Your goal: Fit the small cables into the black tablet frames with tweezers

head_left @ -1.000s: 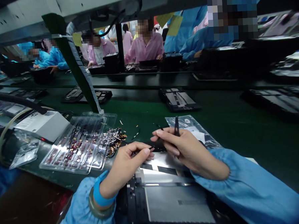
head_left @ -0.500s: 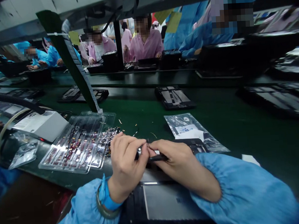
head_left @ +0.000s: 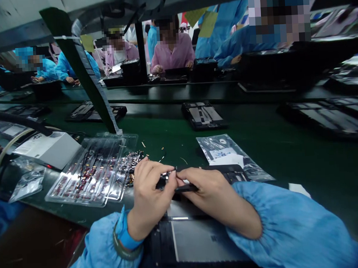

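Note:
My left hand (head_left: 149, 193) and my right hand (head_left: 207, 190) meet above a dark device (head_left: 199, 241) with a grey metal panel that lies at the table's near edge. Both pinch a small dark part (head_left: 167, 176) between their fingertips. My right hand also grips black tweezers (head_left: 186, 187), lying flat under its fingers. A clear plastic tray (head_left: 91, 174) of small red and gold parts sits just left of my left hand, with a loose pile of such parts (head_left: 131, 163) beside it.
A clear bag with a white label (head_left: 228, 155) lies right of my hands on the green belt (head_left: 272, 145). More open devices (head_left: 202, 114) lie on the belt. A white box (head_left: 47, 149) stands at left. Other people in blue and pink coats work at the far side.
My hands have come together from apart, and the tweezers went from upright to flat in my right hand. The view shifted slightly; devices on the belt drifted left.

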The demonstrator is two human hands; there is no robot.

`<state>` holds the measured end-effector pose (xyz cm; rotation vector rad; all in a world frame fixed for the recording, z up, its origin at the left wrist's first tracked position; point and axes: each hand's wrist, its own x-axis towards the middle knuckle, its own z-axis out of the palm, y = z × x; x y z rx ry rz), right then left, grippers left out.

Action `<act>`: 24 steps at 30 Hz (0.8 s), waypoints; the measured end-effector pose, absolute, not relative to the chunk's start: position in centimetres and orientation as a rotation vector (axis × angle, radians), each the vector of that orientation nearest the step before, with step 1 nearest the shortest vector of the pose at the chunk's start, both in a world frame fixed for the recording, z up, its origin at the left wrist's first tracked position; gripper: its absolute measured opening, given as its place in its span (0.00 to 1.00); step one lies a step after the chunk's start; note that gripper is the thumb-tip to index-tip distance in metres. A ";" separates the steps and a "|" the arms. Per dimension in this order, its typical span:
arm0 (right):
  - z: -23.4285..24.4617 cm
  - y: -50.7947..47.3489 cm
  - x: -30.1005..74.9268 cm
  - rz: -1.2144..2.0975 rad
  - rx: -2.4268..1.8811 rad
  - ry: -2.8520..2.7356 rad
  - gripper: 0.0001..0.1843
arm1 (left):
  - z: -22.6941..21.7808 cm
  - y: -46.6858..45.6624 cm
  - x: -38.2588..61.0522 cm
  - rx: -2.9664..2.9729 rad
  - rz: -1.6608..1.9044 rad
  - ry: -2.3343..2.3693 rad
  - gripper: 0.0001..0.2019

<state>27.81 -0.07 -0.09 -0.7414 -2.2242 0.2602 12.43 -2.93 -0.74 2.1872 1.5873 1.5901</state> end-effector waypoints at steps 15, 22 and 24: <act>3.3 3.1 30.9 1.511 -1.168 -1.116 0.15 | 0.0 -2.2 10.0 1.788 1.331 1.482 0.05; 4.0 2.6 34.3 1.310 -1.210 -0.889 0.11 | -0.1 -2.0 8.9 3.001 0.749 1.370 0.08; 4.0 2.1 34.6 1.303 -1.232 -0.901 0.12 | 0.3 -2.1 9.0 3.165 0.529 1.300 0.09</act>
